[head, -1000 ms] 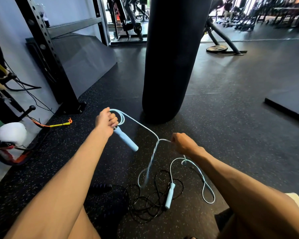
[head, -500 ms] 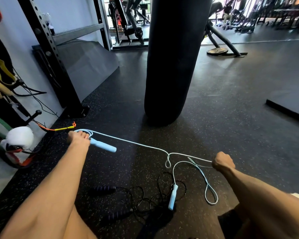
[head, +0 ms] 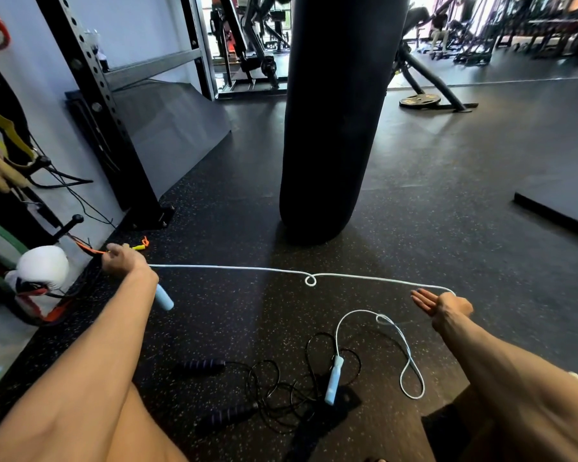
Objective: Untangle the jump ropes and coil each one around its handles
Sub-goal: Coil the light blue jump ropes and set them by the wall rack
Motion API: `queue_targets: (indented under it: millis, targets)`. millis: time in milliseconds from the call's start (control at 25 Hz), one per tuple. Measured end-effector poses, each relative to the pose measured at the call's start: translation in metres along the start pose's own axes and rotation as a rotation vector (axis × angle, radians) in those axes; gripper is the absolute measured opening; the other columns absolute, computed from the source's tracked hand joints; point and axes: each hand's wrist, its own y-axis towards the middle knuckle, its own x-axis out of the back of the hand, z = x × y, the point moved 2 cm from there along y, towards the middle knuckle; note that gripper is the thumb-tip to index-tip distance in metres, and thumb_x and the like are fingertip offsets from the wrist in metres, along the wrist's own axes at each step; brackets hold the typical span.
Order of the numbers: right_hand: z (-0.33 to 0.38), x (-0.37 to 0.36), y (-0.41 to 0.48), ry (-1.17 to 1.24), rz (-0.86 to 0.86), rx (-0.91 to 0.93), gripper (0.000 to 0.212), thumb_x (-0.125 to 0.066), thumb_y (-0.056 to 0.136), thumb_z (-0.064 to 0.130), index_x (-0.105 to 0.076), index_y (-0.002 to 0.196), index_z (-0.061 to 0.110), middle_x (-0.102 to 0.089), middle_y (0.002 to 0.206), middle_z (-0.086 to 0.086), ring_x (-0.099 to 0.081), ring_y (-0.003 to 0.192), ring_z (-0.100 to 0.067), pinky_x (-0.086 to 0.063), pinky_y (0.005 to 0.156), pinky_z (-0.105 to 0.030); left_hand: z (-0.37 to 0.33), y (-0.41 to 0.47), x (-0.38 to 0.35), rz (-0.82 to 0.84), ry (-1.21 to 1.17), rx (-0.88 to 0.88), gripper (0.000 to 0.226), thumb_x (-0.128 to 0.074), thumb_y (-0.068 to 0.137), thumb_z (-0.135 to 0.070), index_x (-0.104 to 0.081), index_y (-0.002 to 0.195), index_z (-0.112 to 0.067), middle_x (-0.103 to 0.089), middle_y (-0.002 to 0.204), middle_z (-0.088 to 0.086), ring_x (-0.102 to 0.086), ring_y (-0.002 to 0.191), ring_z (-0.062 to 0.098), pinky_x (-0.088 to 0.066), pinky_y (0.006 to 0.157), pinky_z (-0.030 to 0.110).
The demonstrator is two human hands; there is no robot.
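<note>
My left hand (head: 124, 262) grips one light blue handle (head: 164, 297) of the pale blue jump rope (head: 234, 268). The rope runs nearly straight to my right hand (head: 445, 306), with a small loop (head: 310, 280) midway. My right hand's fingers are straight, and the rope passes over the hand's far edge. From there the rope drops in loose loops to its second blue handle (head: 333, 379) on the floor. That handle lies on the tangled black rope (head: 281, 395), whose two dark purple handles (head: 201, 365) (head: 228, 417) lie near my knees.
A black punching bag (head: 334, 128) hangs just beyond the stretched rope. A black rack upright (head: 104, 121) stands at left, with a white boxing glove (head: 42, 266) and bands by the wall. A raised dark mat (head: 554, 208) lies at right.
My hands have moved far apart, pulling the blue rope out into a long line. My left hand went left toward the wall; my right hand went right and straightened its fingers.
</note>
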Motion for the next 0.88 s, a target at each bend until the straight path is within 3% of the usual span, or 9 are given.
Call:
queue_targets:
  millis: [80,160,240,320,400,480,600,760,880]
  targets:
    - [-0.008,0.004,0.004,-0.071,-0.009,-0.036,0.060,-0.003,0.100,0.018,-0.017,0.141,-0.022,-0.043,0.137,-0.043,-0.049,0.122,-0.056,-0.048,0.086,-0.052,-0.047,-0.086,0.013,0.061,-0.052,-0.015,0.032,-0.041,0.102,-0.019,-0.059,0.093,0.006,-0.066,0.107,0.024,-0.059,0.084,0.026,-0.047,0.071,0.032]
    - [-0.016,-0.002,0.004,-0.230,0.083,-0.070,0.053,-0.012,0.102,0.016,-0.024,0.137,-0.022,-0.055,0.124,-0.041,-0.059,0.110,-0.053,-0.050,0.088,-0.055,-0.056,-0.107,0.012,0.116,0.104,-0.108,0.031,-0.041,0.103,-0.022,-0.055,0.094,0.004,-0.064,0.116,0.028,-0.064,0.089,0.031,-0.052,0.067,0.034]
    - [-0.025,-0.011,-0.009,-0.646,0.136,0.061,0.033,-0.028,0.099,0.003,-0.048,0.112,-0.021,-0.071,0.088,-0.029,-0.071,0.072,-0.039,-0.055,0.067,-0.046,-0.049,-0.116,0.004,0.371,0.166,0.018,0.039,-0.026,0.107,-0.031,-0.051,0.104,-0.001,-0.059,0.124,0.026,-0.067,0.101,0.033,-0.056,0.064,0.024]
    - [-0.044,-0.022,-0.023,-1.055,0.321,0.158,0.016,-0.042,0.094,-0.006,-0.056,0.086,-0.009,-0.071,0.069,-0.024,-0.066,0.054,-0.030,-0.051,0.049,-0.033,-0.050,-0.145,-0.007,0.542,0.266,0.080,0.041,-0.018,0.108,-0.031,-0.048,0.098,-0.004,-0.067,0.104,0.022,-0.074,0.074,0.020,-0.056,0.058,0.021]
    - [-0.060,-0.034,-0.025,-1.358,0.501,0.240,0.004,-0.063,0.081,-0.006,-0.061,0.079,-0.004,-0.070,0.077,-0.031,-0.063,0.058,-0.029,-0.047,0.048,-0.031,-0.051,-0.183,-0.019,0.659,0.317,0.000,0.033,-0.026,0.108,-0.025,-0.043,0.083,-0.011,-0.067,0.060,0.007,-0.062,0.039,0.013,-0.050,0.039,0.021]
    - [-0.069,-0.045,-0.030,-1.578,0.619,0.359,0.006,-0.071,0.074,-0.002,-0.066,0.073,0.002,-0.068,0.073,-0.026,-0.057,0.055,-0.024,-0.042,0.047,-0.027,-0.044,-0.211,-0.030,0.783,0.369,-0.074,0.035,-0.038,0.105,-0.021,-0.038,0.071,-0.016,-0.044,0.036,-0.004,-0.041,0.026,0.011,-0.036,0.032,0.018]
    - [-0.077,-0.060,-0.044,-1.751,0.687,0.502,0.008,-0.073,0.076,0.005,-0.070,0.083,0.009,-0.065,0.071,-0.005,-0.057,0.061,-0.014,-0.045,0.052,-0.023,-0.036,-0.241,-0.036,1.011,0.466,-0.037,0.041,-0.045,0.102,-0.020,-0.030,0.064,-0.020,-0.022,0.040,-0.007,-0.019,0.029,0.008,-0.017,0.036,0.017]
    - [-0.091,-0.075,-0.055,-1.840,0.792,0.589,0.033,-0.076,0.078,0.011,-0.071,0.109,0.004,-0.073,0.103,-0.011,-0.064,0.088,-0.017,-0.054,0.083,-0.033,-0.032,-0.277,-0.038,1.302,0.529,0.053,0.043,-0.043,0.103,-0.021,-0.029,0.062,-0.020,-0.018,0.046,-0.005,-0.014,0.033,0.007,-0.008,0.041,0.021]
    - [-0.097,-0.093,-0.077,-1.694,0.898,0.662,0.053,-0.076,0.079,0.007,-0.058,0.128,0.006,-0.067,0.115,-0.008,-0.064,0.101,-0.018,-0.053,0.088,-0.029,-0.026,-0.290,-0.039,1.410,0.569,0.101,0.044,-0.043,0.103,-0.020,-0.030,0.061,-0.020,-0.017,0.047,-0.004,-0.014,0.034,0.007,-0.005,0.045,0.026]
